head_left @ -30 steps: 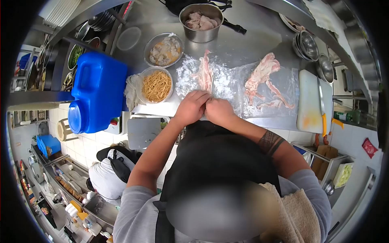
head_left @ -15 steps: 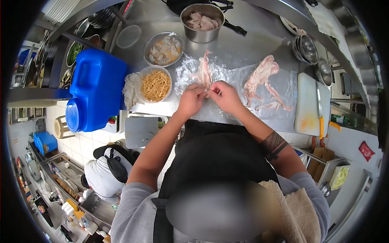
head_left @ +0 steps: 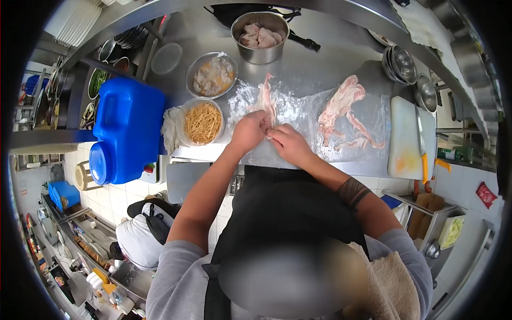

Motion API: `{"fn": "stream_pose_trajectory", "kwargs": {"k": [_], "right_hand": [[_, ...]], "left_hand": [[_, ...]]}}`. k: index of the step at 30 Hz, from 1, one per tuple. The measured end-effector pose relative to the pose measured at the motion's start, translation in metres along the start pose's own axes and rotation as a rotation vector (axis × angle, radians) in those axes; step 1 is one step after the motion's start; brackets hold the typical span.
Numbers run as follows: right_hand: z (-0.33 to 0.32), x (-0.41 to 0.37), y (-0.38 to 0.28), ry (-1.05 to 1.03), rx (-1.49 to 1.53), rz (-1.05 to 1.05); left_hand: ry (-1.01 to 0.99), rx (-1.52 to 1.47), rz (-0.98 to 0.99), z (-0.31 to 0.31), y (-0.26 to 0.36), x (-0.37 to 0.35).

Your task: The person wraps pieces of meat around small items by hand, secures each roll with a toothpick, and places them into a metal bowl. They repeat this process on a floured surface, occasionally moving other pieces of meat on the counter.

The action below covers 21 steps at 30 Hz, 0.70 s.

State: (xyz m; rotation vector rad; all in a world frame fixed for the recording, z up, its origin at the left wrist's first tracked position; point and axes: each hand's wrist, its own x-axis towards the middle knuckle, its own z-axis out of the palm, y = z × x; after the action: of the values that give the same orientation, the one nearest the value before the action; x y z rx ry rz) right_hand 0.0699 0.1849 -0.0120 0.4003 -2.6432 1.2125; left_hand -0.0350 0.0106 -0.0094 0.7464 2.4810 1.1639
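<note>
The left hand (head_left: 250, 132) and the right hand (head_left: 290, 145) are brought together at the near end of a strip of meat (head_left: 266, 101). With the hands taken as the centre of the dial and twelve o'clock pointing away from the body, the strip is laid out towards twelve, on a metal table (head_left: 341, 57) dusted with white powder (head_left: 293, 113). The right hand is closed to a pinch, with thumb and fingertips set on a small pale bit, apparently the strip's end. The left hand is curled nearly closed over the same end; whether anything is gripped beneath its fingers cannot be told.

For good handling, the end should be pinched lightly, as thin, soft meat is judged liable to tear. Even pressure should be applied by both hands, and the strip kept flat and straight along the twelve o'clock line. The fingertips should be kept dry with powder where slipping is felt.

Room should be left for the elbows: a bowl of thin sticks (head_left: 202, 124) is placed at nine, a second piece of meat (head_left: 339, 104) between two and three, and a knife (head_left: 421, 130) on a cutting board (head_left: 402, 130) at three.
</note>
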Motion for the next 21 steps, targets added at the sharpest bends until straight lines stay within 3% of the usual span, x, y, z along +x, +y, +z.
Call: {"fn": "stream_pose_trajectory", "kwargs": {"k": [4, 6, 7, 9, 16, 21], "right_hand": [[0.002, -0.002, -0.004, 0.054, -0.003, 0.002], [0.003, -0.002, -0.002, 0.062, -0.005, 0.016], [0.003, -0.003, -0.002, 0.074, 0.011, 0.027], [0.003, -0.004, -0.002, 0.086, 0.027, 0.037], [0.009, -0.008, -0.002, 0.114, 0.047, 0.078], [0.010, -0.008, -0.001, 0.145, 0.053, 0.086]], "left_hand": [[0.095, -0.065, -0.009, -0.002, -0.003, -0.007], [0.241, -0.010, 0.082, -0.004, -0.006, -0.018], [0.238, -0.012, 0.083, -0.004, -0.002, -0.028], [0.215, 0.066, 0.324, -0.004, 0.005, -0.048], [0.155, 0.123, 0.412, 0.003, -0.001, -0.049], [0.120, 0.111, 0.370, 0.001, -0.001, -0.041]]}}
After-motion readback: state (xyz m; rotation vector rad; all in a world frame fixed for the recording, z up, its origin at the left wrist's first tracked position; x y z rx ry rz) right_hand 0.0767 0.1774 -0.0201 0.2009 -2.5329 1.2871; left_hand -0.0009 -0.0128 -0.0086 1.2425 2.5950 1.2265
